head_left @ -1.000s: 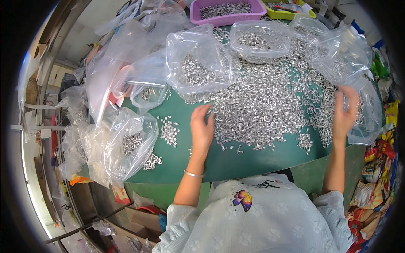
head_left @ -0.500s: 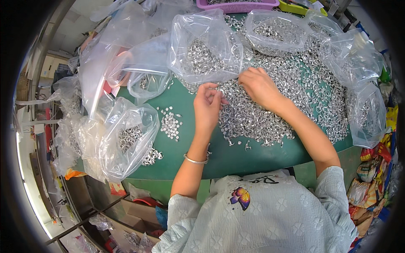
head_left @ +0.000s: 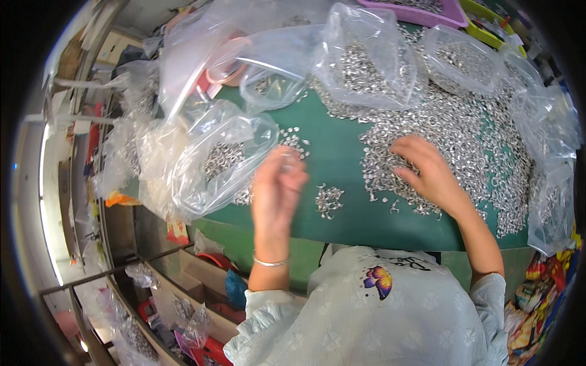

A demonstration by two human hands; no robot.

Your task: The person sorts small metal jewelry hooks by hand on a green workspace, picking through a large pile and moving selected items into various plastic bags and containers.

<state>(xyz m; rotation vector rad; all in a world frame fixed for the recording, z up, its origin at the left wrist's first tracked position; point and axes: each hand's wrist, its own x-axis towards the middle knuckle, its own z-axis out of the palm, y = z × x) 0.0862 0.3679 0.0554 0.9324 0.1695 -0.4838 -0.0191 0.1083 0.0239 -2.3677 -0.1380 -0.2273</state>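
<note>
My left hand (head_left: 276, 189) is blurred by motion over the left part of the green table mat (head_left: 317, 146). It is close to a small pile of flat, round silvery pieces (head_left: 294, 140), and whether it holds anything does not show. A plastic bag of metal pieces (head_left: 224, 158) lies open to its left. My right hand (head_left: 430, 174) is over the front of a wide heap of small silvery, ring-like metal parts (head_left: 448, 131); its thumb and fingers are apart, with nothing visible between them. Between the hands lies a smaller cluster of such parts (head_left: 329, 201).
Clear bags with metal parts line the back, among them an upright one (head_left: 366, 67). A purple basket (head_left: 448, 15) and a yellow-green tray (head_left: 485, 33) are at the far right. Compartments with bagged parts (head_left: 183, 274) sit below the table's left edge. Colourful packages (head_left: 531, 293) are at right.
The view has shifted, so the table appears further right. My left hand has moved left from the big heap towards the round pieces. My right hand has come nearer and its fingers have spread.
</note>
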